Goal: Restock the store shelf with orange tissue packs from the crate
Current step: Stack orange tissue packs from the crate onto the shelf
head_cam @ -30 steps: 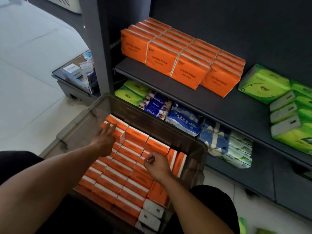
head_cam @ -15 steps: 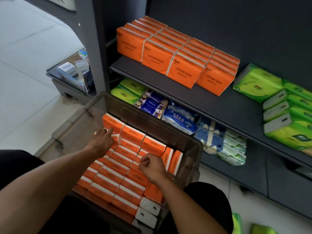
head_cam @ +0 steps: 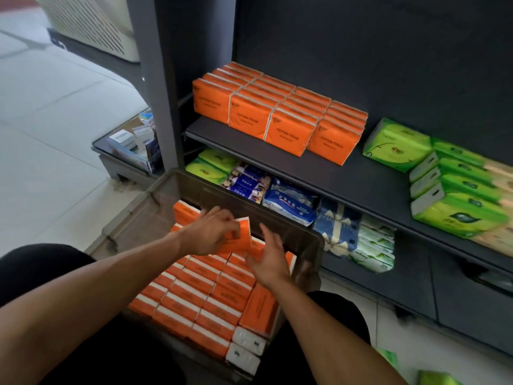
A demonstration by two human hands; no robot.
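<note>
My left hand (head_cam: 211, 232) clamps one orange plastic-wrapped tissue pack (head_cam: 241, 237) above the dark plastic crate (head_cam: 302, 240); right hand (head_cam: 268, 259) spread loose; next, onto the dark grey shelf (head_cam: 277, 162).

1. One orange pack (head_cam: 241, 237) has been lifted out of the far rows in the crate (head_cam: 302, 240) and is now gripped by the left hand (head_cam: 208, 232), held above the other packs.
2. The right hand (head_cam: 268, 259), earlier curled over the packs, has been opened and raised just beside the lifted pack, on its right.
3. The view has been shifted nearer the shelf.
</note>
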